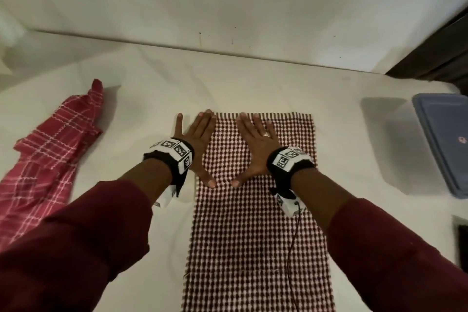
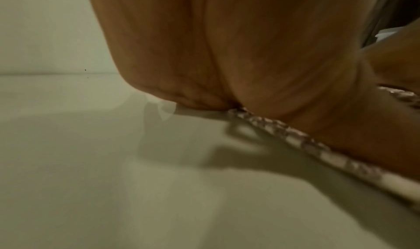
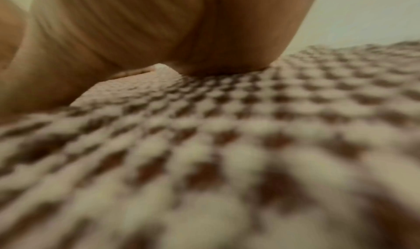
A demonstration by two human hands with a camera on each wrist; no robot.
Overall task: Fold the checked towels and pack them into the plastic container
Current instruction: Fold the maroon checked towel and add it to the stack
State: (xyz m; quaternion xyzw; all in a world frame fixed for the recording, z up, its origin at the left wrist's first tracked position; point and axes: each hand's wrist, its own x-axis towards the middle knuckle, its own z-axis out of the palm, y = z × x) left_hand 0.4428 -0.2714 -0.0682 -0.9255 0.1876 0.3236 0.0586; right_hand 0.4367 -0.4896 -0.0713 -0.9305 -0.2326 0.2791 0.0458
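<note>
Currently both hands lie flat, fingers straight and spread, palms down, gripping nothing. Left hand (image 1: 196, 144) sits across the left edge of the maroon-and-white checked towel (image 1: 258, 223), thumb and inner fingers on the cloth, outer fingers on the white table (image 1: 141, 109). Right hand (image 1: 255, 144) presses fully on the towel near its far end, with a ring on one finger. The two thumbs point toward each other, near but apart.

Checked towel lies flat on the table, long side running away from the person, a striped hem at the far edge. It looks like a narrow folded strip; layers cannot be told. Left wrist view shows the left palm (image 2: 250, 55) down on the towel edge (image 2: 306, 141), table beside it. Right wrist view is blurred: right palm (image 3: 159, 28) on the checked weave (image 3: 250, 145).

Red plaid towel (image 1: 53, 154) lies crumpled at the left, well apart from the hands. Blue lid of the plastic container (image 1: 445, 142) sits at the right table edge, apart from the towel; the container body is not visible. Both wrists wear black bands with printed marker tags, and a thin black cable (image 1: 293, 235) trails from the right one over the towel. Maroon sleeves cover both forearms.
</note>
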